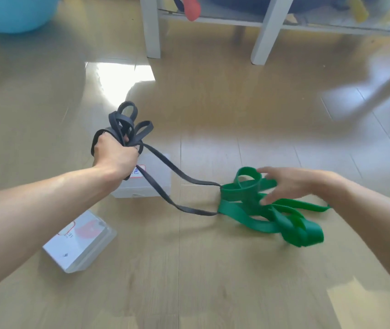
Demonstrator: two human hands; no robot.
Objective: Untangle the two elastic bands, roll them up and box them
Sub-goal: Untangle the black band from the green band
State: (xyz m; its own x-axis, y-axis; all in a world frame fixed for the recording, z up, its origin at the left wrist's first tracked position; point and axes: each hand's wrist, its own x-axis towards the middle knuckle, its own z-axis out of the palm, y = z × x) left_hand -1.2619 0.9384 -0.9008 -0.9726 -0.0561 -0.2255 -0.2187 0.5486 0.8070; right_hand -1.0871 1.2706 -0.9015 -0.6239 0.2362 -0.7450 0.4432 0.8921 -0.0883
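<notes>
The left hand (115, 155) is closed in a fist around a bunch of loops of the black band (127, 125), held raised above the floor (213, 281). Two strands of this band run down and to the right, reaching the green band (248, 200) at its left edge — they appear to pass into it, which suggests the two are not yet separated. Holding the black bunch high probably keeps these strands taut, so the crossing point can be located.

The right hand (286, 184) is spread, fingers straight, resting on or just above the green band; whether it presses down cannot be told because of blur. Pinning the green heap would let the black band be drawn free.

The green band is a wide, flat ribbon with a matt surface, lying on the floor in loose overlapping loops. The black band is narrower, also flat, forming rounded loops above the fist.

Two translucent plastic boxes lie on the wooden floor: one box (156, 184) just beneath the left hand, a second box (79, 243) nearer the person, tilted. Both bands remain outside them — unrolled.
</notes>
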